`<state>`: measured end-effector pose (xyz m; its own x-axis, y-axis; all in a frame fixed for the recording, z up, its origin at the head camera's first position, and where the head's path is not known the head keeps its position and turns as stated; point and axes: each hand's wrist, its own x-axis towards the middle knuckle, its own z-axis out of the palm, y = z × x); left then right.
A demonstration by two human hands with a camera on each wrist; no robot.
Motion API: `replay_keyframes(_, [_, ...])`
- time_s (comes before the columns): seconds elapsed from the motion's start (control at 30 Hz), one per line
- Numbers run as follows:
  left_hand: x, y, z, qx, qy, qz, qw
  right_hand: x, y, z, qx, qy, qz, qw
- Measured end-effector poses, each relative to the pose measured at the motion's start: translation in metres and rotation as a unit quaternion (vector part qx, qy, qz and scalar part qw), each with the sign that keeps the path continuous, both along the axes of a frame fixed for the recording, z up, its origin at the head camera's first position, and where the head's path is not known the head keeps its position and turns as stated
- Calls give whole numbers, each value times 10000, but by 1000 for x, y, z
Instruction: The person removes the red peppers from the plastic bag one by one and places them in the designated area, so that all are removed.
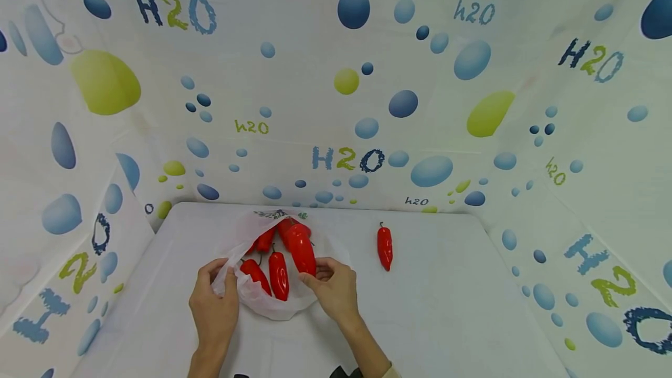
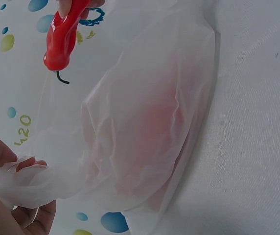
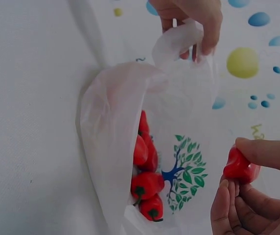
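Here's the glossy, long red pepper (image 1: 303, 252), held up at the bag's mouth, its stemless end pinched by the right hand's (image 1: 336, 289) thumb and fingers! The thin white plastic bag (image 1: 273, 311) gapes, several shiny red peppers (image 1: 279, 276) inside; the left hand (image 1: 214, 302) grips its edge. Off right, a single slender red pepper (image 1: 385, 248) lies on the white-covered table (image 1: 436, 314).

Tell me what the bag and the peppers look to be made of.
Bag: most likely thin plastic film with a satiny, translucent finish; it wrinkles in soft folds and red shows through its wall.
Peppers: smooth and glossy, with bright highlights; possibly moulded plastic or foam, though real waxy skin could look much the same.
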<state>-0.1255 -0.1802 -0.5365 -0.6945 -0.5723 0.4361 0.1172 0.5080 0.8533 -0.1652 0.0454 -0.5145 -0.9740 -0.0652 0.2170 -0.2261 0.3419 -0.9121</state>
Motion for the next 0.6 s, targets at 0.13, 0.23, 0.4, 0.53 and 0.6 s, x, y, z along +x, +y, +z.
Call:
replay_keyframes(0.13, [0, 0, 0, 20, -21, -11, 10000, 1, 1, 3, -61, 24, -14, 10000])
replay_keyframes(0.23, [0, 0, 0, 34, -47, -10, 10000, 1, 1, 5, -77, 12, -49, 10000])
replay_keyframes(0.4, [0, 0, -1, 43, -66, -4, 10000, 2, 3, 7, -59, -6, -124, 9999])
replay_keyframes(0.53, [-1, 0, 0, 42, -50, -12, 10000, 1, 5, 8, -54, 15, -103, 9999])
replay_keyframes(0.6, [-1, 0, 0, 38, -32, -17, 10000, 1, 6, 9, -80, 66, -73, 9999])
